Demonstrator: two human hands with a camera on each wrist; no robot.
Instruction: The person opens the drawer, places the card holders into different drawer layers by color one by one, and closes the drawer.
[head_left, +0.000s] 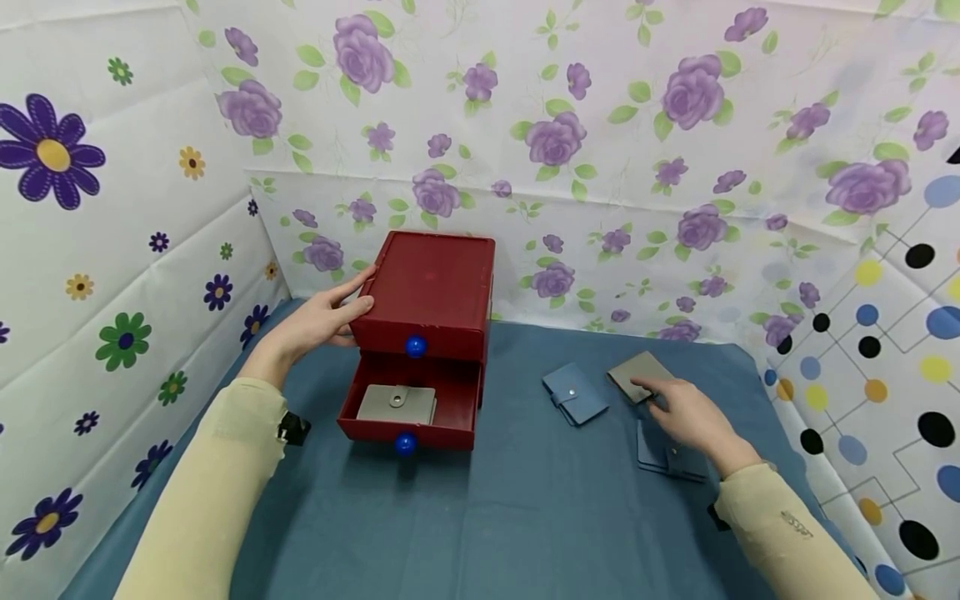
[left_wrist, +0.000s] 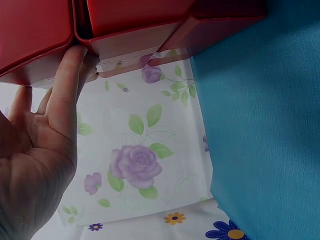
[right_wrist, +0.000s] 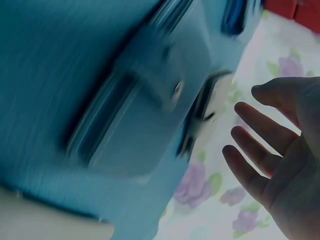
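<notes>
A small red two-drawer chest (head_left: pixel 435 279) stands left of centre. Its lower drawer (head_left: pixel 457 400) is pulled out, with a light grey snap wallet (head_left: pixel 386 404) lying inside. My left hand (head_left: pixel 318 321) rests against the chest's left side; in the left wrist view its fingers (left_wrist: pixel 67 90) extend along the red wall. Over on the right, my right hand (head_left: pixel 690 417) hovers with spread fingers above a grey-beige wallet (head_left: pixel 637 371), gripping nothing. A blue snap wallet (head_left: pixel 656 454) lies partly hidden below that hand, and another blue wallet (head_left: pixel 576 393) is to its left.
Blue cloth (head_left: pixel 525 517) covers the table. Flower-printed sheets (head_left: pixel 555 142) hang behind and at the left, and a dotted sheet (head_left: pixel 885 375) stands at the right. Blue round knobs (head_left: pixel 406 444) stick out from the drawer fronts. A pale, unclear object (right_wrist: pixel 50 220) shows in the right wrist view.
</notes>
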